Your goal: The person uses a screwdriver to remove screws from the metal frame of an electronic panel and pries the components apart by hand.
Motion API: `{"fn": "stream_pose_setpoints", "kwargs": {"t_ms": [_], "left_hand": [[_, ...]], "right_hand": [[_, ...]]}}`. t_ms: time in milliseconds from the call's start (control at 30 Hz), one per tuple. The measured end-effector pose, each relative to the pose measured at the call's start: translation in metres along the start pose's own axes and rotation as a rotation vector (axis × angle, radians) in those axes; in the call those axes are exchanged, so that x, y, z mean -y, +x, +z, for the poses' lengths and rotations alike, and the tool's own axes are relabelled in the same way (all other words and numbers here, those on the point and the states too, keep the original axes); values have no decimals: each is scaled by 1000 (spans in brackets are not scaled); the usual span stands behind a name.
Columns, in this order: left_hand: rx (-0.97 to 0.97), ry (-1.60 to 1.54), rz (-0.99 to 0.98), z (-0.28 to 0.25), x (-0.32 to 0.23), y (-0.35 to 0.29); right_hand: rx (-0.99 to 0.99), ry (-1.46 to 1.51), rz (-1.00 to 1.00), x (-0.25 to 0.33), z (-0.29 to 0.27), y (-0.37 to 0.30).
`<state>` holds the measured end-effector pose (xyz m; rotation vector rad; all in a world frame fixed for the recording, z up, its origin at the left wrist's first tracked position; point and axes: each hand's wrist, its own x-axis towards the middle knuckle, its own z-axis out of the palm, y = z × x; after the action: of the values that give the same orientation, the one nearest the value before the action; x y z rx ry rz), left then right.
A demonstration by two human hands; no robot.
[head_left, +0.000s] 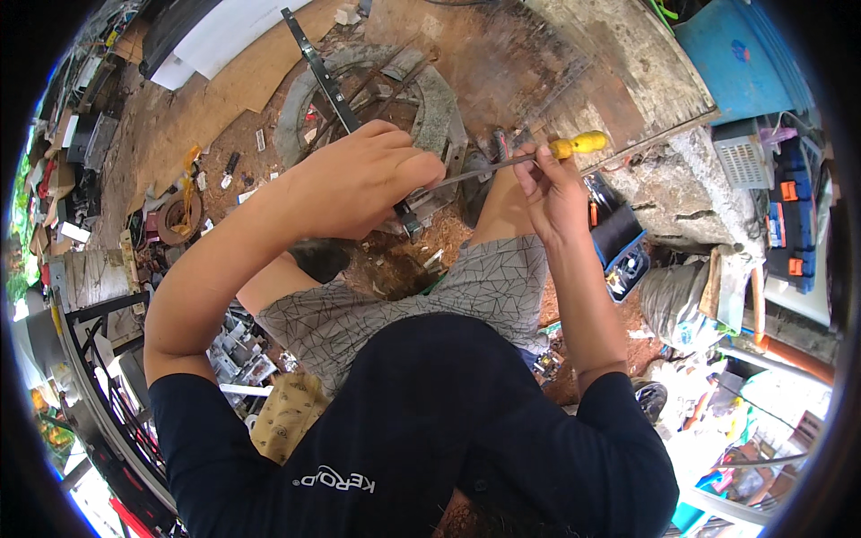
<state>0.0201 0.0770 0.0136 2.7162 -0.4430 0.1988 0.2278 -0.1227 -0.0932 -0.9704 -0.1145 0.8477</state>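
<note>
My left hand (381, 179) is closed around a long, narrow black bar (325, 76). The bar slants from the upper left down to a short end below my knuckles. My right hand (558, 193) pinches a screwdriver (578, 144) by its shaft, just beside the yellow handle, which points right. The metal shaft (480, 171) runs leftward to my left hand. Its tip is hidden at those fingers, so whether it touches the bar cannot be seen.
Beyond my hands, a round concrete ring (291, 112) lies on the littered dirt floor. A blue tub (744, 67) stands at the far right, near a grey basket (743, 163) and a blue toolbox (791, 215). A black case with blue edging (625, 255) sits beside my right forearm.
</note>
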Motion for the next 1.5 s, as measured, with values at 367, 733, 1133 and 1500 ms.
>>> {"fn": "stream_pose_setpoints", "kwargs": {"t_ms": [367,733,1133,1500], "left_hand": [[-155,61,-69,10,-3,-18],[-492,167,-144,41,-8,-41],[-407,192,-292,37,-23,-47],[-387,269,-342,42,-25,-50]], "right_hand": [[76,-186,-53,25,25,17],[322,-539,-672,73,91,-43],[275,-308,-578,49,55,-38],[64,-69,-427,21,38,-1]]}}
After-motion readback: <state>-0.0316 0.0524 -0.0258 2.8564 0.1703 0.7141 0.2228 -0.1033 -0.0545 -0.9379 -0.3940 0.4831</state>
